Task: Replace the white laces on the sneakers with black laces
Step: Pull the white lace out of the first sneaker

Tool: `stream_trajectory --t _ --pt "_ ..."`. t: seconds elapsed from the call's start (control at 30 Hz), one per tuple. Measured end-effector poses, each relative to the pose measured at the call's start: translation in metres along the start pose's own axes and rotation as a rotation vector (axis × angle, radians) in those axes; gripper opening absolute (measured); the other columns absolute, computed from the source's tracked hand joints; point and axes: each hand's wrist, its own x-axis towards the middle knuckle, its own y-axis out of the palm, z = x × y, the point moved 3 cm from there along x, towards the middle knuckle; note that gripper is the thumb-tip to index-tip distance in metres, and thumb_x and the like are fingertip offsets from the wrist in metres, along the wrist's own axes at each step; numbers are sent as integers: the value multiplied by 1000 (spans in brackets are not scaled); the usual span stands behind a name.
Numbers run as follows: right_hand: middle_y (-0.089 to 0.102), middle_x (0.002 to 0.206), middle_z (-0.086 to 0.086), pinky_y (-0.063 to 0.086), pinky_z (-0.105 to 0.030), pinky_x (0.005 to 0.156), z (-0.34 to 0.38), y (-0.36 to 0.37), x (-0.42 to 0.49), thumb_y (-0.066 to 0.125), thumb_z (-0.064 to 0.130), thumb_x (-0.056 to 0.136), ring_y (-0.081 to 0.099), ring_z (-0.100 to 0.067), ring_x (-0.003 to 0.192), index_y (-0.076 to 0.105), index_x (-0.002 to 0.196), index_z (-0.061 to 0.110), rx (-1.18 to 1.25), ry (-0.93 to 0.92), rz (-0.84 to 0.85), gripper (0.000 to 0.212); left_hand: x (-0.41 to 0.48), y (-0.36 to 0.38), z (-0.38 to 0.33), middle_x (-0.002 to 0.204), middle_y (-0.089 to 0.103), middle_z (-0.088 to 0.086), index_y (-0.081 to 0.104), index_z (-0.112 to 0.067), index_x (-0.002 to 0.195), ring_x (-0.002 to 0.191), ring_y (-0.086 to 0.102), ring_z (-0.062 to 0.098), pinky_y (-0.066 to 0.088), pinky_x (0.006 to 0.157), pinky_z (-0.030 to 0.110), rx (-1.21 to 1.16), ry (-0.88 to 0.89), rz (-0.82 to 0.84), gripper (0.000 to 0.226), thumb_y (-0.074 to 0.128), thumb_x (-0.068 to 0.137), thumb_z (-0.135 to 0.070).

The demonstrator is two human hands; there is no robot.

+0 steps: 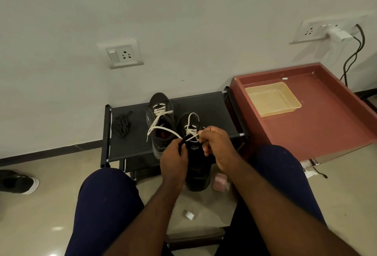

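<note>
Two dark sneakers with white laces stand on a low black rack [130, 145]. The left sneaker [161, 121] has its white lace [158, 118] loosened and trailing. The right sneaker [196, 166] is nearer to me, its heel hanging past the rack's front edge. My left hand [173, 161] grips the tongue of the right sneaker. My right hand [216, 145] pinches that shoe's white lace [190, 130] just above the tongue. A bundle of black laces [122, 125] lies on the rack's left side.
A red-brown drawer-like box [326, 125] holding a shallow beige tray [272, 98] sits right of the rack. Another dark shoe [17, 182] lies on the floor at far left. A small pink object [220, 182] and a white scrap [188, 214] lie on the floor between my knees.
</note>
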Motion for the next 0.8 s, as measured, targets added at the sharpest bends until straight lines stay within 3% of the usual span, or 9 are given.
stream_trajectory --t 0.1,0.17,0.23,0.33,0.47,0.57,0.63,0.7,0.8 --pt "67 75 5 54 -31 66 -14 1 7 70 34 90 63 -11 70 68 82 20 -755 -116 -10 17 0 -1 0 100 71 1 63 -16 117 94 66 18 55 83 40 -4 -24 -15 23 54 98 -25" --pt "71 84 6 55 -37 78 -22 5 6 66 34 92 66 -13 82 70 85 23 -879 -177 -43 13 0 -2 0 99 71 1 64 -15 116 91 66 17 55 81 39 -8 -25 -21 22 55 98 -24" --pt "70 86 6 54 -36 79 -20 7 3 65 28 94 65 -12 84 68 84 23 -760 -235 -105 12 0 -3 1 97 71 1 64 -14 115 89 66 17 56 79 39 -33 -19 -30 21 56 98 -23" --pt "66 82 9 46 -21 71 -8 9 0 66 16 95 60 0 77 66 83 18 -509 -282 -82 12 0 -1 3 95 70 0 65 -14 114 88 66 16 57 79 42 -55 -21 -21 20 56 98 -23" --pt "71 87 -2 42 -22 56 9 10 -9 57 7 98 56 -6 65 63 84 11 223 -101 66 17 4 -3 5 97 71 2 66 -13 115 90 66 18 56 80 40 -70 -41 -36 22 57 98 -22" --pt "74 98 -12 34 -25 49 14 8 -12 52 6 96 53 -11 58 55 78 10 388 -2 151 18 4 -3 5 94 72 4 66 -11 113 88 67 20 55 78 37 -78 -39 -48 20 58 97 -20" --pt "67 84 -17 33 -27 47 9 6 -10 56 14 90 48 -13 51 55 74 10 109 12 100 17 4 -2 5 96 72 4 66 -11 113 89 67 20 55 79 38 -87 -45 -43 20 59 97 -20" --pt "65 74 -6 42 -30 53 0 4 -6 65 25 89 52 -14 56 55 77 15 -416 -68 8 18 4 -2 6 96 73 3 67 -12 113 89 67 18 56 80 39 -89 -36 -39 20 59 97 -20" --pt "68 89 4 53 -35 76 -12 13 -8 66 38 89 63 -18 85 58 101 28 -910 -156 45 17 4 -2 7 93 73 2 68 -12 110 85 67 14 55 78 35 -109 -9 -34 17 60 96 -17"
